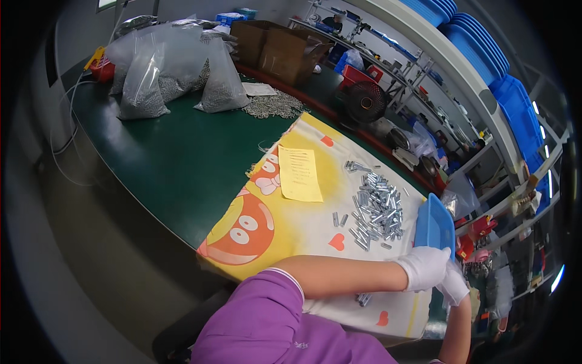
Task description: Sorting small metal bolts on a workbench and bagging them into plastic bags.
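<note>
Both my hands wear white gloves and meet at the right edge of the table. My left hand (426,267) grips the near corner of a blue plastic tray (434,225) that stands tilted at the edge of a printed cloth (267,224). My right hand (454,285) sits just below and behind the left one, closed near the same corner; whether it holds the tray is hidden. A heap of small silver metal pins (376,209) lies on the cloth just left of the tray. A few pins (362,298) lie below my left forearm.
A yellow paper sheet (299,173) lies on the cloth. Clear bags of metal parts (170,73) and a loose pile (274,106) sit at the far end of the green table (170,158). Cardboard boxes (279,51), a black fan (365,102) and shelves with blue trays (485,54) stand behind.
</note>
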Demonstrator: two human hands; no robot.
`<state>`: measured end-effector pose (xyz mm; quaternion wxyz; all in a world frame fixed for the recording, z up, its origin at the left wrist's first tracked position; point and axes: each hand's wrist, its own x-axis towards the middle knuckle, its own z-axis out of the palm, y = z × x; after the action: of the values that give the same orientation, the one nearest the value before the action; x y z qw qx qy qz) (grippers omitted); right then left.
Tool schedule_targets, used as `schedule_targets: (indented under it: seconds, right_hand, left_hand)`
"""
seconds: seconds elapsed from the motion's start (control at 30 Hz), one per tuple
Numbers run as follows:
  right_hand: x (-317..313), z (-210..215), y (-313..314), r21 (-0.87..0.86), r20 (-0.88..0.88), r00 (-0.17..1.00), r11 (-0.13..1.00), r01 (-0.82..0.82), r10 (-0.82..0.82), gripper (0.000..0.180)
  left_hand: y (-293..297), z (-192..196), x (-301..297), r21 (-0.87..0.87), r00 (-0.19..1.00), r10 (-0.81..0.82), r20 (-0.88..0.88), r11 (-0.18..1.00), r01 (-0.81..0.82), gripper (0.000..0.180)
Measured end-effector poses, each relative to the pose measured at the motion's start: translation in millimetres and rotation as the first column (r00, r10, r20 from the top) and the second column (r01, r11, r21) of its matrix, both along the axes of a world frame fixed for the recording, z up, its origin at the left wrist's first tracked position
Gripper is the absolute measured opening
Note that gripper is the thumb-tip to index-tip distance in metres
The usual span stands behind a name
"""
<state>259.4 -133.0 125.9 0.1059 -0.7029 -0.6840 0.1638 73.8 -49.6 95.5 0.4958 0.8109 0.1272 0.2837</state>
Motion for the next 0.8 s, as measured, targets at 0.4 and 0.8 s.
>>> schedule_targets:
  seconds: [0.4,0.8]
  right_hand:
    - [-47,84,-56,-0.487,0.231,0.941,0.867,-0.107,0.246,0.038]
    - [42,119,-81,-0.064,0.21,0.971,0.989,0.132,-0.116,0.041]
  left_hand:
    - [-27,15,-18,-0.353,0.938,-0.346,0.008,0.877,0.326,0.046]
    - [9,51,-80,-0.032,0.98,0.145,0.138,0.989,-0.142,0.069]
